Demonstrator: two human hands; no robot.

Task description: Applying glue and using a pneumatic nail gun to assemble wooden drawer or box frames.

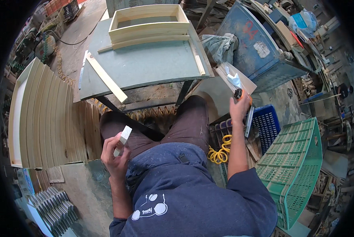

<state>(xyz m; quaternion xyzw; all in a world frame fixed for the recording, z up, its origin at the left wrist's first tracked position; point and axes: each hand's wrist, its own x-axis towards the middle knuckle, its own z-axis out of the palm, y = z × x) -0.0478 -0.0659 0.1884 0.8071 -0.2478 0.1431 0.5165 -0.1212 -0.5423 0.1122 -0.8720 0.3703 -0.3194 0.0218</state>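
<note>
My left hand (116, 155) is raised over my left thigh, its fingers closed around a short pale bar-shaped piece (125, 134). What that piece is made of I cannot make out. Out to the right, my right hand (239, 108) grips an orange and black nail gun (246, 96), its metal magazine (249, 121) hanging below; the fingers partly hide the tool. On the grey-green worktable (153, 65) in front of me, a rectangular wooden frame (149, 29) stands near the far edge. A loose wooden strip (106, 77) lies diagonally at the table's left.
Stacked wooden frames (46, 118) stand at my left, above several grey metal pieces (54, 209). On the right are a green plastic crate (291, 170), a blue crate (268, 122), a yellow coiled hose (218, 154) and a large blue metal bin (252, 43).
</note>
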